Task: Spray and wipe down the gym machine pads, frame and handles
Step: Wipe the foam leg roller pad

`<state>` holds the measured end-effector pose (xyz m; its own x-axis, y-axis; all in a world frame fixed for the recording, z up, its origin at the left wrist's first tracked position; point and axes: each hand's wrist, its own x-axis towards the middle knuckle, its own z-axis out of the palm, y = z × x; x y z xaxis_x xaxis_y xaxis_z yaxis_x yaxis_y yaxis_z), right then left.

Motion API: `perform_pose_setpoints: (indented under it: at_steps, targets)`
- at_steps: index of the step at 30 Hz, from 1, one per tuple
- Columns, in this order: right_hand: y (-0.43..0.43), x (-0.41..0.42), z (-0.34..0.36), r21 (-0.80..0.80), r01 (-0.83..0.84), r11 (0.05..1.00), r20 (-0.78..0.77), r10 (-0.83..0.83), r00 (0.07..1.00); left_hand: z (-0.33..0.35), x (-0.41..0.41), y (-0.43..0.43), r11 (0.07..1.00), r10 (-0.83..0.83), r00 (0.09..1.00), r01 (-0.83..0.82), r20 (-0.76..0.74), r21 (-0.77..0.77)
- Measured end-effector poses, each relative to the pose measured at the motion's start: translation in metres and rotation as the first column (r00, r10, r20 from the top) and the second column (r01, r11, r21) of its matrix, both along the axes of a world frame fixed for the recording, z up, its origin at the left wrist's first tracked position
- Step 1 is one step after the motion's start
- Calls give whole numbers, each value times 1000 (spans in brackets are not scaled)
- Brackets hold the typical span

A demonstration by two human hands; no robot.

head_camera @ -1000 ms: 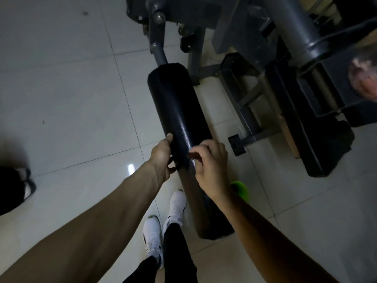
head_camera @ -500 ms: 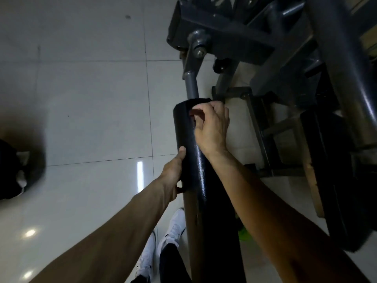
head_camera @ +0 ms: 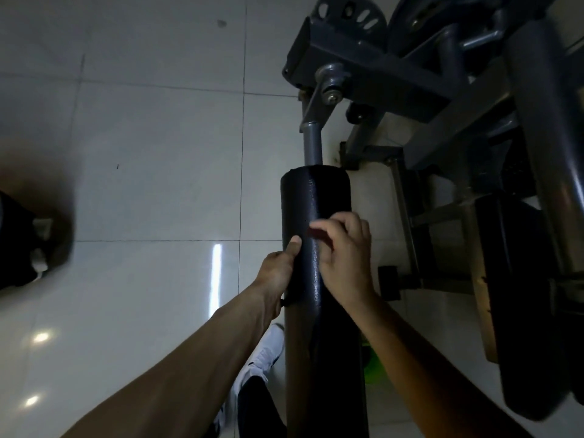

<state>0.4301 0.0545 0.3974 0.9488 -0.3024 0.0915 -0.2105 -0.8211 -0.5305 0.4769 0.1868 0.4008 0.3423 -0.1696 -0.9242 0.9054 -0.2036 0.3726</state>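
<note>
A long black roller pad (head_camera: 316, 197) runs from the centre down to the bottom edge, mounted on a grey steel rod (head_camera: 313, 143). My left hand (head_camera: 276, 273) grips the pad's left side, thumb lying on top and fingers curled underneath. My right hand (head_camera: 346, 251) rests on the pad's upper right side with its fingers curled. Its thumb and forefinger pinch a small reddish thing (head_camera: 316, 233) against the pad; it is too dark to identify. A bright green object (head_camera: 372, 365) lies on the floor under the pad, mostly hidden.
The grey machine frame (head_camera: 363, 71) with pivot bolt and discs fills the upper right. A black seat pad (head_camera: 521, 279) stands at the right. My white shoe (head_camera: 265, 355) is below the pad. Another person's shoe (head_camera: 39, 248) shows at the left edge on pale tiles.
My right hand slid along the pad to its far end, then came back toward me. My left hand kept its grip on the pad's left side.
</note>
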Motion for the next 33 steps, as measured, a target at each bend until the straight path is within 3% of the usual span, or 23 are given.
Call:
perform_pose_setpoints:
  at_steps: [6,12,17,21,26,30,33]
  targets:
    - [-12,93,-5,56,189,980,40,-191,981,-11,-15,13,999,-46,999,46,16,-15]
    - [17,-59,1,-36,-20,999,-11,20,1000,-9,-50,34,992,-90,991,81,-103,-92]
    - [46,-165,5,-12,-66,998,-40,65,997,-6,-69,43,987,-127,989,119,-74,-110]
    - [37,-117,-7,-18,-10,1000,17,10,1000,-10,-90,51,984,-144,987,135,-70,-116]
    - [28,-37,-10,40,239,970,55,-241,969,-11,-123,70,974,-202,973,188,-112,-124]
    - [60,-128,1,-86,113,990,-17,-115,993,-12,-139,79,964,-231,968,215,-94,-156]
    - [89,-233,5,-85,51,995,-39,-55,998,-13,-141,79,964,-230,972,219,-59,-149]
